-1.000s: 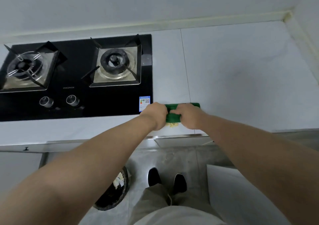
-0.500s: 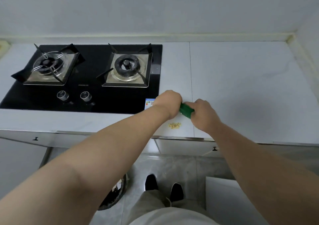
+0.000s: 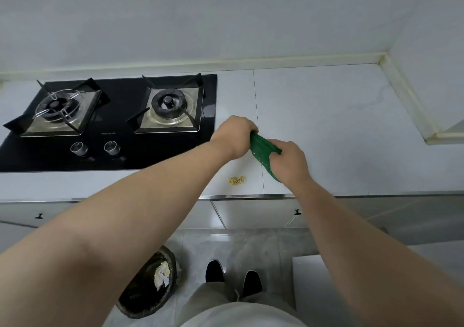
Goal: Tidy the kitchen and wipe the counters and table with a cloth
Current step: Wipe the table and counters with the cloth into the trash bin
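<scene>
Both hands are closed on the green cloth [image 3: 261, 148], which is stretched between them above the worktop [image 3: 339, 126]. The left hand [image 3: 234, 136] is curled into a fist around the cloth's upper end, knuckles up, just right of the hob [image 3: 108, 123]. The right hand [image 3: 288, 162] grips the lower end, nearer the front edge, with the fabric hanging past the heel of the palm. Pale specks dot the cloth's underside.

A small heap of crumbs [image 3: 236, 180] lies on the worktop near the front edge, below and between the two hands and apart from the cloth. Judging by this, the step in hand is wiping this stretch of worktop, with the cloth being refolded or shaken out between passes.

The next move probably calls for bringing the cloth down flat beside the crumbs and drawing them together, either into a cupped palm at the edge or toward the bin [image 3: 148, 286] on the floor by the left foot. A careless sweep could scatter them over the edge onto the floor.

Both forearms reach forward and converge; the left crosses in front of the hob's knobs [image 3: 95, 148].
</scene>
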{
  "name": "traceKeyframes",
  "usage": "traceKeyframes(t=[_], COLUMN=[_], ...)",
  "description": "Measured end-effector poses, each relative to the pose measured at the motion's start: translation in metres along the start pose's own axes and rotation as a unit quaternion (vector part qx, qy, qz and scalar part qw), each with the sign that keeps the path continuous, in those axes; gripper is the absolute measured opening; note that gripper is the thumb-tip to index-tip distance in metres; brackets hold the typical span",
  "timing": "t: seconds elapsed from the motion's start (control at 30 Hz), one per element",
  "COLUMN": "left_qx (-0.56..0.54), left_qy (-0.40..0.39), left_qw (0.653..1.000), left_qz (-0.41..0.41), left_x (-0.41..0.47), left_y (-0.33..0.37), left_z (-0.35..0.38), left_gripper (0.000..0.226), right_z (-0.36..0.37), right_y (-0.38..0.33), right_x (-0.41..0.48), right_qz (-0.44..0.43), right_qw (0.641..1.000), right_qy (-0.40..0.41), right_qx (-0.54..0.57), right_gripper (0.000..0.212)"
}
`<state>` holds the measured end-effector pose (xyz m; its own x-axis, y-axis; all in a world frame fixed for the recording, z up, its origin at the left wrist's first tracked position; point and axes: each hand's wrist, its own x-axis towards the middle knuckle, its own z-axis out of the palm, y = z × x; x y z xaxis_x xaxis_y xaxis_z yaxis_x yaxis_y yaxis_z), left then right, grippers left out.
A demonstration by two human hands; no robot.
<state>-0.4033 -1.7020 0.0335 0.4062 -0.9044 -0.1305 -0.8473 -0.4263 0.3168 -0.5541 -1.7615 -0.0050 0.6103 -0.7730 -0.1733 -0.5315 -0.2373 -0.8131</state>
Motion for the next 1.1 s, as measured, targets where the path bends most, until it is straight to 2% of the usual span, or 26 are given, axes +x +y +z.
traceKeyframes(t=[0.1,0.2,0.27,0.57,0.83,1.0,1.1], left_qx=[-0.019,-0.059,-0.076,-0.171,-0.251,-0.290,-0.318], left_qy=[0.013,0.030,0.035,0.086,0.109,0.052,0.019], left_qw=[1.000,0.997,0.995,0.975,0.950,0.944,0.936], left_qz=[-0.013,-0.038,-0.048,-0.116,-0.151,-0.147,-0.147], left_x=[-0.009,-0.021,-0.031,-0.107,-0.175,-0.230,-0.263], left_y=[-0.003,-0.009,-0.016,-0.058,-0.119,-0.180,-0.223], left_z=[-0.006,-0.015,-0.021,-0.036,-0.038,-0.034,-0.023], left_gripper=[0.035,0.032,0.027,0.022,0.017,0.030,0.037], right_z=[-0.002,0.000,0.003,0.051,0.120,0.197,0.243], right_y=[-0.012,-0.022,-0.031,-0.071,-0.111,-0.128,-0.134], right_x=[-0.008,-0.014,-0.020,-0.061,-0.112,-0.152,-0.176], right_qz=[0.021,0.043,0.050,0.020,-0.024,0.001,0.049], right_qw=[0.998,0.993,0.989,0.988,0.984,0.989,0.987], right_qy=[0.006,0.007,0.002,-0.067,-0.138,-0.134,-0.126], right_qx=[0.065,0.113,0.137,0.140,0.110,0.067,0.085], right_gripper=[0.035,0.046,0.045,0.042,0.075,0.051,0.046])
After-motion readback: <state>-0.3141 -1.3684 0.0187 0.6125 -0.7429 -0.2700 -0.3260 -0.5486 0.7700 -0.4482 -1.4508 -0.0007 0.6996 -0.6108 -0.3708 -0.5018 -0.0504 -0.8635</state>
